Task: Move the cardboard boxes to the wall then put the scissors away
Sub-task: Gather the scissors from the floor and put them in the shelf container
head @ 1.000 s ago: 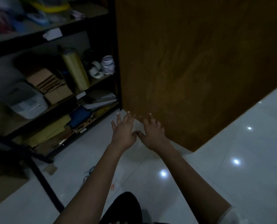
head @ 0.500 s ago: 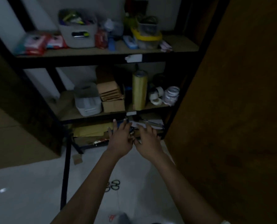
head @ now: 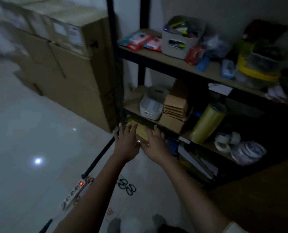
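Observation:
Large stacked cardboard boxes (head: 69, 68) stand against the wall at the left, beside a black shelf rack (head: 182, 66). Dark-handled scissors (head: 127, 185) lie on the white floor under my forearms, and a small red pair (head: 110, 211) lies nearer to me. My left hand (head: 126, 143) and my right hand (head: 155, 145) are stretched out side by side, fingers spread, palms down, in front of the rack's lowest shelf. Neither hand holds anything. A brown cardboard sheet (head: 257, 195) fills the lower right corner.
A power strip (head: 77, 192) with a lit red switch lies on the floor at my left, its black cable running toward the rack. The shelves hold white bins, small folded boxes (head: 175, 110), a yellow film roll (head: 207, 123) and tape rolls (head: 227, 142).
The view has swung left: the big brown board left the centre, and the shelf rack and stacked boxes came into view. Both hands stayed outstretched and empty.

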The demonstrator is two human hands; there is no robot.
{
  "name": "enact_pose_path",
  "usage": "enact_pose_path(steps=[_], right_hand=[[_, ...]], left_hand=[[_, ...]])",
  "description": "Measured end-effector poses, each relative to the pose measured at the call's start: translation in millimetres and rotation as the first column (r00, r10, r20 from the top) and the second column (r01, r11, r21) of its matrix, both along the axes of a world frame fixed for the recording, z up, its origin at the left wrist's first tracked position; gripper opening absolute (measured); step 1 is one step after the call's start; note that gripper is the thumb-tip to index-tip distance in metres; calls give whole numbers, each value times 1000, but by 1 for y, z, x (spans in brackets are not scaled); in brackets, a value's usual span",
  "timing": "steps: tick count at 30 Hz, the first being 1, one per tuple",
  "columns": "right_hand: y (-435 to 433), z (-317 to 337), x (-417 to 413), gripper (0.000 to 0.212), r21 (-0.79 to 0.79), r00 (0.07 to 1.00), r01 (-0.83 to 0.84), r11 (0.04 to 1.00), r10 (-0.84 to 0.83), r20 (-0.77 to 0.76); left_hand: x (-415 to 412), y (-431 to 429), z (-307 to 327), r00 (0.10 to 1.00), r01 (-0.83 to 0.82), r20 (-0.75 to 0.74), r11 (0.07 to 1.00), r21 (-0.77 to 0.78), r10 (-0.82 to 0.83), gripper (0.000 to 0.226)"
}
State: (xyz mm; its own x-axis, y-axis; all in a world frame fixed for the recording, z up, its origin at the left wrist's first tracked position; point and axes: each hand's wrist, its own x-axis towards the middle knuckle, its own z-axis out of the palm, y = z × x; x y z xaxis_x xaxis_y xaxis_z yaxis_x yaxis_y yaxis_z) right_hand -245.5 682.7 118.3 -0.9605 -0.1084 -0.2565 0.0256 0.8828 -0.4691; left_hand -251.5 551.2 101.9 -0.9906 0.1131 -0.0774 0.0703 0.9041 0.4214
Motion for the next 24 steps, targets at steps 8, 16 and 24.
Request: enact_pose_path(steps=[8,16,24], right_hand=[[-15,0,-31,63,57,926,-375,925,377,-24],[-77,-50,-20,64,29,806,-589,808,584,94],[-129,-132,-18,62,-18,726,-678,735,673,143]], left_hand=[[17,-6,-6,950,-312,11,948,58,312,70],[56,-51,-51,843,-531,122,847,37,523,73],[84,-88,-143,741,-653,215,757,12,636,76]])
